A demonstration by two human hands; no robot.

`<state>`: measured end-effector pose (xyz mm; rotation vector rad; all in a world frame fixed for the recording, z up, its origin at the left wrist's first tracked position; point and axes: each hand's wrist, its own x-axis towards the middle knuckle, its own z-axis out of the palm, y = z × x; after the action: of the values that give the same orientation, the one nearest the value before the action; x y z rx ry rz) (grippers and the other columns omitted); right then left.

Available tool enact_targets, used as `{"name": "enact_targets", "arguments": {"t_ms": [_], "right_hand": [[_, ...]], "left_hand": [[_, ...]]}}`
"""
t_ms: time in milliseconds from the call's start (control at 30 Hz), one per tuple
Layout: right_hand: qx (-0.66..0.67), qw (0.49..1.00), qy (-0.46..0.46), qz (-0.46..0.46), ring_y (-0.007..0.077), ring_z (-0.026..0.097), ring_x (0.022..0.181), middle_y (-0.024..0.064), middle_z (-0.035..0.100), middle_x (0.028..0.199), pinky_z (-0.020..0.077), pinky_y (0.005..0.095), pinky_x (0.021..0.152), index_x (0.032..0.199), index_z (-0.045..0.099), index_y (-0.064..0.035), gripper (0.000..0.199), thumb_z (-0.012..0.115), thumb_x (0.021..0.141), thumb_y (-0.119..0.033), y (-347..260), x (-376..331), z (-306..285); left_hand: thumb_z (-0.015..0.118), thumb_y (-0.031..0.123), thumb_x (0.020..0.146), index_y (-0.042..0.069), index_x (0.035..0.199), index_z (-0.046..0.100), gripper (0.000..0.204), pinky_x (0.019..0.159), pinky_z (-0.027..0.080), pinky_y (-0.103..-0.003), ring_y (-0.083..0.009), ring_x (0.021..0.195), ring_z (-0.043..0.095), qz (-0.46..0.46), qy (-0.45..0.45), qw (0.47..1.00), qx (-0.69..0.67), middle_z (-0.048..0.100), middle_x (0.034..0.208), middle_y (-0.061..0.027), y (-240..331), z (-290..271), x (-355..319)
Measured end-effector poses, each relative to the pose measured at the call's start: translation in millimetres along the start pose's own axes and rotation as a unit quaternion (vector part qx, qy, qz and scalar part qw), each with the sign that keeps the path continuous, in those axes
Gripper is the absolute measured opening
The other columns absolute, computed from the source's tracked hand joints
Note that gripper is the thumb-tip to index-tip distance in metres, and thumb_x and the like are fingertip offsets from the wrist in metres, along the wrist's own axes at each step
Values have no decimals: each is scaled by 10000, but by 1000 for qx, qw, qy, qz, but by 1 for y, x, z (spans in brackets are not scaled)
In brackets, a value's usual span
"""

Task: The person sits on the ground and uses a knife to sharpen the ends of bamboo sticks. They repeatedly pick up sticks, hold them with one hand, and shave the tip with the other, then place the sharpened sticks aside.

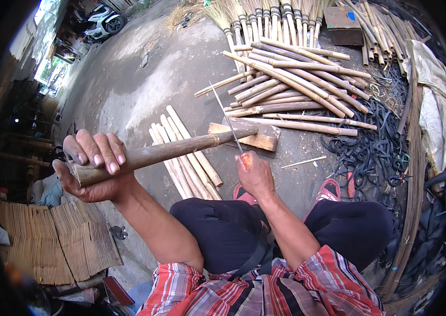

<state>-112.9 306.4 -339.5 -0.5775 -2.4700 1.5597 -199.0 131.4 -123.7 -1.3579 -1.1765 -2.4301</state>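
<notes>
A bare concrete floor [144,79] fills the view from above, seen by a person seated low with knees apart and red sandals [328,190] on their feet. Ahead and to the right lies a loose pile of bamboo poles [296,87], crossed over one another, with a row of grass brooms [265,18] beyond them and a tangle of black straps [381,142] at the right. Nearer, a smaller batch of pale cut sticks [183,152] rests side by side on the floor.

The left hand [94,166] is wrapped tightly around the near end of a brownish bamboo pole [165,152], holding it nearly level; its far end rests on a wooden chopping block [252,136] on the floor. The right hand [254,174] is closed around the orange handle of a long thin knife [228,118], the blade rising up and away, crossing the pole near the block.

Risks, as a judgement: the pole is round and steadied only by one grip and the block — it could roll or slide off the block under a cut, sending the blade sideways. A slipping blade would likely travel toward the knees or sandalled feet just below. Bamboo can also split suddenly, letting the knife run on further than meant, and fresh splinters could catch the bare fingers of the gripping hand.
</notes>
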Motion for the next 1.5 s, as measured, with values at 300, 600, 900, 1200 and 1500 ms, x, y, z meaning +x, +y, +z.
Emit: {"name": "enact_targets", "arguments": {"t_ms": [300,600,900,1200,1500], "right_hand": [[48,997,-25,-49,490,647,731,269,644,753,504,524,607,886,580,-9,285,661,959,-272,2,3,2],[99,976,-59,-182,473,665,726,258,663,754,522,523,656,912,612,-4,302,633,974,-299,-4,-16,17],[117,977,-43,-171,470,663,734,248,663,774,528,495,618,948,589,-15,238,665,955,-241,-10,-24,18],[71,993,-37,-86,478,665,765,272,665,774,533,504,651,951,592,-8,261,643,962,-264,25,-13,32],[-62,976,-88,190,455,678,1011,303,697,1023,535,518,882,1090,669,5,348,614,925,-297,137,6,46]], "left_hand": [[421,610,1017,50,796,557,617,578,477,-316,-182,729,462,4,29,1000,4,466,742,-78,-6,4,-1],[371,476,1071,29,812,617,572,501,558,-319,-200,609,605,10,-2,999,41,578,718,-120,11,0,-3],[319,441,1106,129,683,504,558,517,400,-282,-136,530,444,-44,86,994,57,477,633,-27,10,6,1],[344,543,1069,116,702,501,584,463,371,-261,-129,496,443,-8,140,984,109,462,606,-34,-1,15,3],[561,675,938,77,1017,567,604,638,536,-302,-151,653,600,41,239,922,302,577,765,-48,-39,-23,14]]}}
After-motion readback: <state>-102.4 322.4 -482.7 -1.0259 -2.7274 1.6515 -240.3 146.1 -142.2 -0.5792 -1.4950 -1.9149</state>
